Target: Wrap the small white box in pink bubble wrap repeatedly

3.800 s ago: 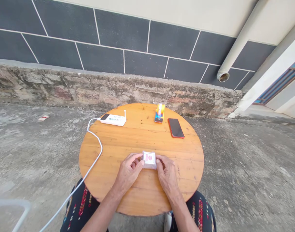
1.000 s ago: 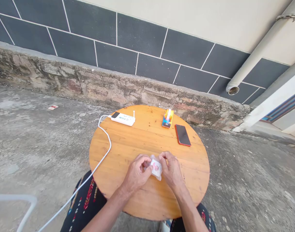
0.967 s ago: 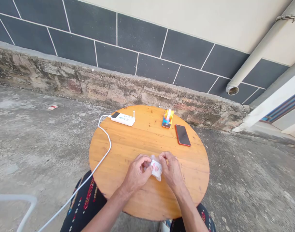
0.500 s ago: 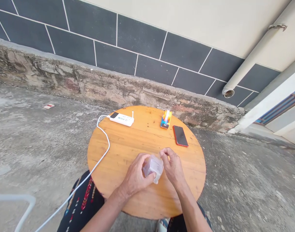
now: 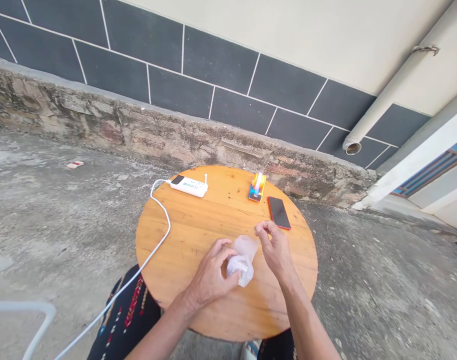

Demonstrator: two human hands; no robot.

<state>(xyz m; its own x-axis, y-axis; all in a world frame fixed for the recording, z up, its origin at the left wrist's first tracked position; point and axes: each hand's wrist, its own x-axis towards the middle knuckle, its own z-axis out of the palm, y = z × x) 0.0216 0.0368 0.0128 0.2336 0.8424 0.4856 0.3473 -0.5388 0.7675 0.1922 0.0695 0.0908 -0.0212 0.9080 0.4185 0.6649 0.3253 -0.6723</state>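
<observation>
This is an outdoor yard beside a building: rough concrete ground (image 5: pixel 82 215), a stone wall base (image 5: pixel 157 135) under dark tiles (image 5: pixel 221 55), a drainpipe (image 5: pixel 378 105) running down the pale wall (image 5: pixel 311 30), a barred window or door at the right, and a round wooden desk (image 5: pixel 198 225).

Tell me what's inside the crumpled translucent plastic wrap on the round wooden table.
Inside the wrap, a whitish shape shows faintly. Folds and the left hand cover the rest; I can't tell what it is.
</observation>
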